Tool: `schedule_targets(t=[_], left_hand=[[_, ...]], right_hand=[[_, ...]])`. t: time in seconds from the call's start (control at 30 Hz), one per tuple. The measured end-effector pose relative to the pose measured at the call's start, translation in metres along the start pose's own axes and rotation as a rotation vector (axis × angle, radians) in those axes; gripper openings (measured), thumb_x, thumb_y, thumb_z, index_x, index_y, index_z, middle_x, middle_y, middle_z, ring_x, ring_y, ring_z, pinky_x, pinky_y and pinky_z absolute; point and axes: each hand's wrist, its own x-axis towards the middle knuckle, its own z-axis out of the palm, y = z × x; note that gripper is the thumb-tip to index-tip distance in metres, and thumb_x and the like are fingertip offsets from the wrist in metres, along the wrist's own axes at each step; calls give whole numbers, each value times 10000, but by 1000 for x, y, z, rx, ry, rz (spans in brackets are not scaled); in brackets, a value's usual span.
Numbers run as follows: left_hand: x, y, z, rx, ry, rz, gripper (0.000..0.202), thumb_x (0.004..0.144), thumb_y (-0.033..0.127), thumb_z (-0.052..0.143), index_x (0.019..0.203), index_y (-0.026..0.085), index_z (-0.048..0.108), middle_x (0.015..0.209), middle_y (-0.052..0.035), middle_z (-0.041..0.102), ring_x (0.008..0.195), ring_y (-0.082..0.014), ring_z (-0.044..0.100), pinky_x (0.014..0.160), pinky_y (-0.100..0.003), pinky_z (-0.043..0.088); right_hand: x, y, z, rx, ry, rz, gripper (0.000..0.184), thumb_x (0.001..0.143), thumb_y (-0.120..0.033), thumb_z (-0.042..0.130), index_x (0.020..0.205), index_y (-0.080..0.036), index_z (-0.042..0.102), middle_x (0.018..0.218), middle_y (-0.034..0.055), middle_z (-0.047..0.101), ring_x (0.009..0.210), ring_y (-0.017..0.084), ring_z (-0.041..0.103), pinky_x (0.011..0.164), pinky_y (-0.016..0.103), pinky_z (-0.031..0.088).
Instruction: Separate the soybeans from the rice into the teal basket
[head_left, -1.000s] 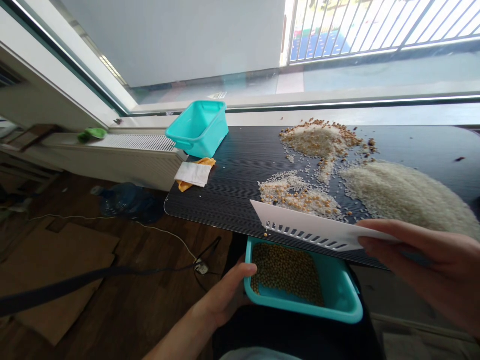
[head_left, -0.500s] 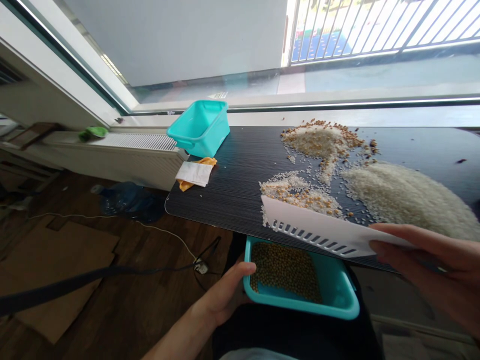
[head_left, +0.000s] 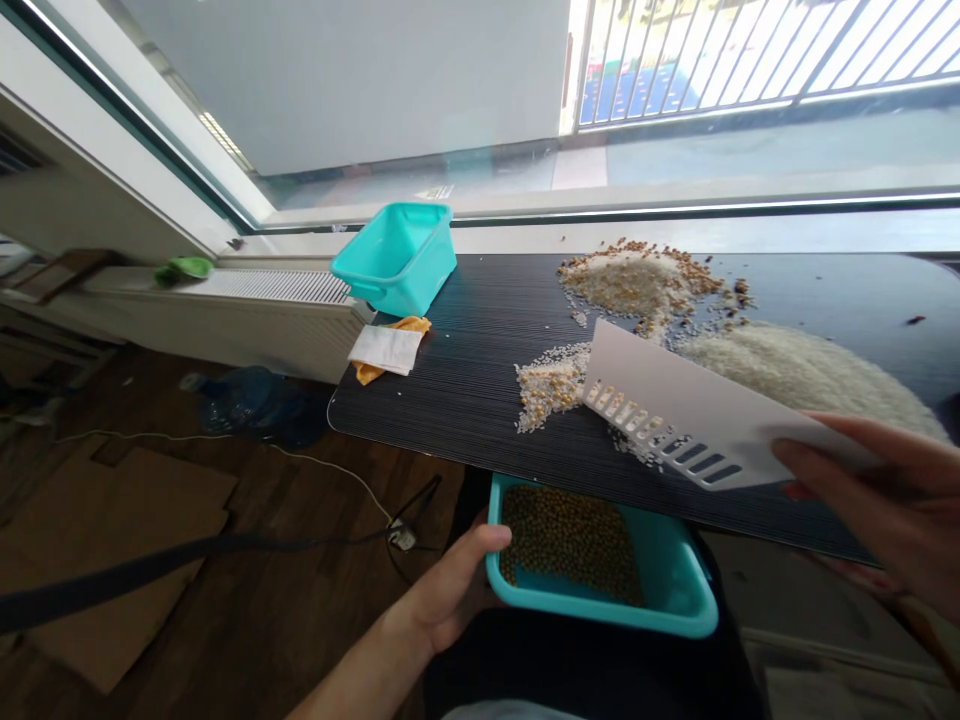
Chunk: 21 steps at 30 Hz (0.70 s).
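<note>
My left hand [head_left: 466,575] grips the left rim of a turquoise plastic bin [head_left: 600,605], thumb over its edge. Small greenish-brown grains, like dried peas [head_left: 574,540], lie inside it, mostly toward the left. In my right hand [head_left: 877,490] is a white slotted plastic scraper [head_left: 682,400], pinched at its right end and tilted over the dark table. Its slotted edge faces down and toward me, over part of a small patch of rice mixed with yellow grains [head_left: 551,385]. Behind the scraper lies a larger mixed heap [head_left: 637,280]; a pile of white rice [head_left: 817,370] sits to the right.
A second turquoise bin [head_left: 397,260] stands at the table's [head_left: 480,345] back left. Nearer the left edge lies a folded white cloth [head_left: 386,348] on a yellow one. A window runs behind, a radiator [head_left: 285,310] stands left, and cables [head_left: 337,465] cross the floor.
My right hand has moved the scraper right and away from the table's front edge, turning it steeper. More of the small mixed patch's left side shows. My left hand and the bin stay put.
</note>
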Motion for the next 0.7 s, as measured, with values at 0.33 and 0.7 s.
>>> schedule_targets(t=[0.33,0.7], left_hand=[[-3,1,1,5,-1,4,435,835,394,558,1186,147,629,1197,-112,697,1210,-294,568,980,-421,464],[2,4,-1,-10,29,0,400,827,388,573,1141,152,645,1172,-107,706,1192,-296,578,939,-413,490]], right_hand=[[25,-52,19,116,17,-334,287,797,-473,552,876,-256,721,496,-60,610,343,85,464,343,212,354],[19,-38,7,66,7,-384,311,825,-558,540,858,-295,703,569,-48,672,438,117,594,410,215,459]])
